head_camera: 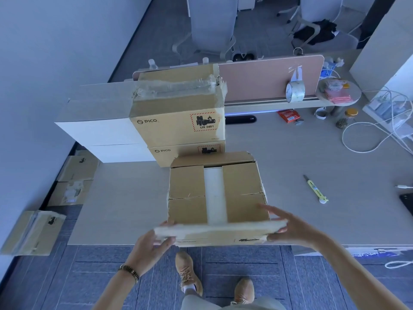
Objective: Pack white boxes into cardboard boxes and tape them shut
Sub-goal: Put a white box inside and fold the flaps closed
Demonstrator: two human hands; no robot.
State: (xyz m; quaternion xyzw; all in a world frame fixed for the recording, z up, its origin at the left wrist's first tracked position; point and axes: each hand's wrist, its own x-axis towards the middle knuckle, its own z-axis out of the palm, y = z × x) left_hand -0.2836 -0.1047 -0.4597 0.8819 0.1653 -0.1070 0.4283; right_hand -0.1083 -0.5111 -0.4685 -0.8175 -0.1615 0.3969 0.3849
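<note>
White box (215, 193) mostly under flaps (242, 189)

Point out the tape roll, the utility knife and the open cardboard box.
tape roll (295, 92), head view, its outer band.
utility knife (315, 189), head view, mid handle.
open cardboard box (187, 182), head view, left inner flap.

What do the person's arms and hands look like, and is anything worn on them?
Both forearms are bare, with no sleeves in view and no gloves. The left hand has a beaded bracelet of dark and light brown beads around its wrist. The right hand wears nothing visible: no ring, watch or band.
</note>
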